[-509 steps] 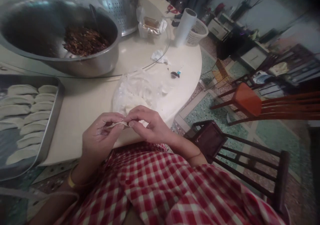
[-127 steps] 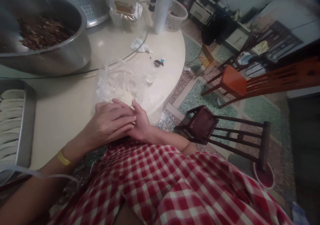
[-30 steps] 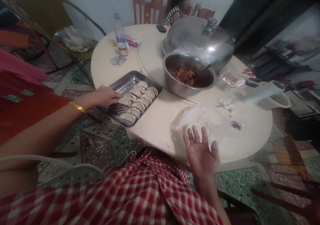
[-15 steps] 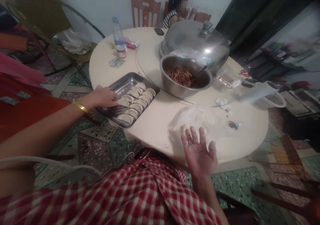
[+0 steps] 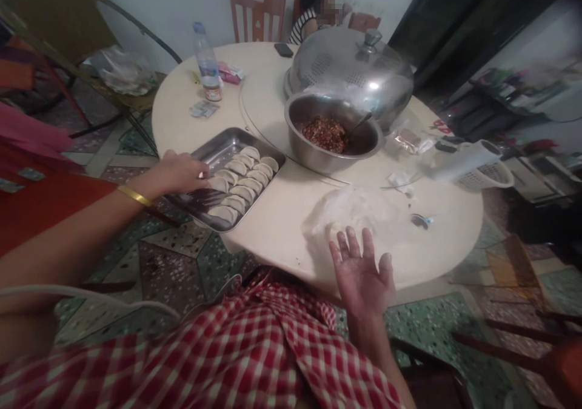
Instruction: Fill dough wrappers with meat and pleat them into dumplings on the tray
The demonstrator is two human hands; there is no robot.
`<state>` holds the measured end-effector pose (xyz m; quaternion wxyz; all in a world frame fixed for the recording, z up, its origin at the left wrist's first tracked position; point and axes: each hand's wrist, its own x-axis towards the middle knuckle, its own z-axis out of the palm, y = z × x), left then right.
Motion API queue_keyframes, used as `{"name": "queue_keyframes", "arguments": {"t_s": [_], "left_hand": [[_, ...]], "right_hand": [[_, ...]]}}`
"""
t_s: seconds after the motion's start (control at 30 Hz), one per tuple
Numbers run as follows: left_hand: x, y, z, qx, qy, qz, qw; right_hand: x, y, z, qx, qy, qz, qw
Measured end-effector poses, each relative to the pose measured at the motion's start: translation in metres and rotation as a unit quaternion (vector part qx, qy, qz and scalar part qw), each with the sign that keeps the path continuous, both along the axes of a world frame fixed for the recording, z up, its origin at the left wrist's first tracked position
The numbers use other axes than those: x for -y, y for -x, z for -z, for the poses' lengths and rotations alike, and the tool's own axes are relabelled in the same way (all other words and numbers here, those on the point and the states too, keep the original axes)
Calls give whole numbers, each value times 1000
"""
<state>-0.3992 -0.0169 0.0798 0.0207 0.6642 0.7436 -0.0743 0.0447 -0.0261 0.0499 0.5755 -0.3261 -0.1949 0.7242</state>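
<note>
My left hand (image 5: 182, 171) reaches out to the metal tray (image 5: 213, 151) and its fingertips pinch a folded dumpling (image 5: 218, 183) at the left end of the rows. Two rows of white dumplings (image 5: 248, 176) lie in the tray. My right hand (image 5: 364, 272) hovers palm up at the table's near edge, fingers spread and floury, holding nothing. Just beyond it lies a clear plastic bag with dough wrappers (image 5: 352, 212). A steel bowl of dark minced filling (image 5: 331, 133) with a spoon stands behind.
The round cream table (image 5: 282, 233) also carries a big domed steel cover (image 5: 350, 66), a water bottle (image 5: 204, 60), a phone (image 5: 283, 49) and a white basket (image 5: 482, 172). Another person sits at the far side. Wooden chairs stand around on the tiled floor.
Earlier both hands pinched a dumpling at my lap. Since then my left hand has carried it to the tray and my right hand has opened; in the last second only the view shifted slightly.
</note>
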Motion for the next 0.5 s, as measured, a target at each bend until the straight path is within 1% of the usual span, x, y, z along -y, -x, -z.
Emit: {"name": "queue_keyframes", "arguments": {"t_s": [0.17, 0.23, 0.27, 0.33, 0.4, 0.43, 0.5], "left_hand": [[0, -8, 2, -10, -14, 4, 1000], [1, -7, -1, -17, -27, -2, 999], [2, -6, -5, -20, -37, -6, 999], [10, -6, -19, -28, -62, -22, 997], [25, -16, -36, -36, -91, -36, 995], [33, -26, -43, -35, -108, -37, 993], [47, -60, -51, -18, -151, -14, 988]], "right_hand": [[1, -4, 3, -1, 2, 12, 1000], [2, -6, 4, 4, -4, 15, 1000], [2, -8, 4, 7, -8, 15, 1000], [3, -12, 3, 10, -17, 16, 1000], [2, -17, 2, 12, -25, 25, 999], [2, -19, 2, 14, -31, 34, 999], [2, -23, 0, 23, -43, 59, 997]]}}
